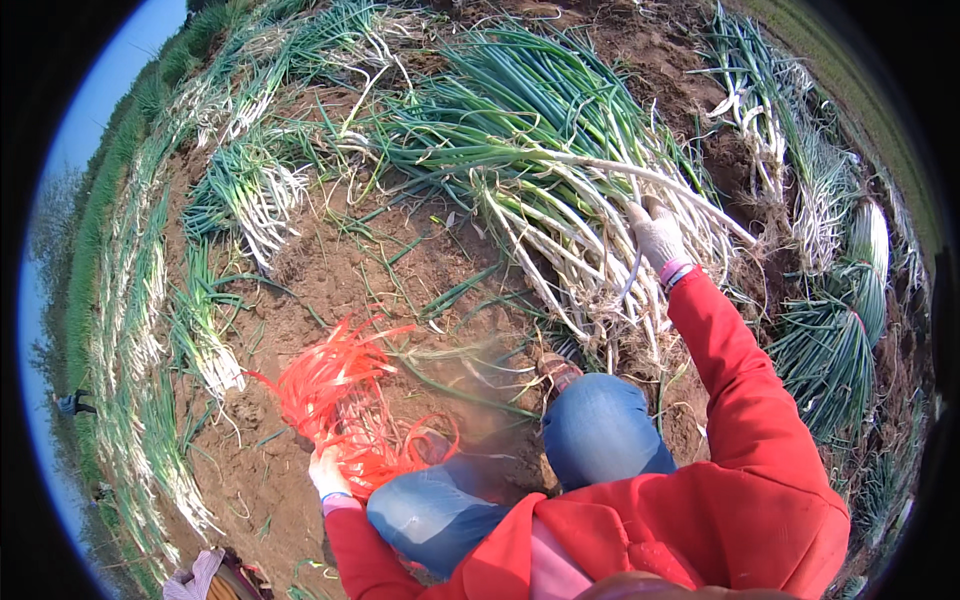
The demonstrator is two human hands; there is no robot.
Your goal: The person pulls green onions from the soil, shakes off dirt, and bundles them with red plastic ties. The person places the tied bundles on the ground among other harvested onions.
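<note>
My left hand (328, 472), in a pale glove, holds the near edge of a tangled bunch of red plastic ribbon (337, 382). The strips spread over the soil beside my left knee. My right hand (657, 234), in a knitted glove, reaches into a large loose heap of spring onions (555, 150) and grips stalks among the white lower parts. Its fingertips are partly hidden by the stalks. The heap's green leaves point away and to the left, and its muddy roots lie towards me.
Small spring onion bunches (262, 195) lie to the left, beside a long row of more (139, 337). On the right is a tied bundle (832, 352). A shoe (559, 369) is by the heap. Striped cloth (196, 576) shows lower left; a distant person (75, 403) is at the far left.
</note>
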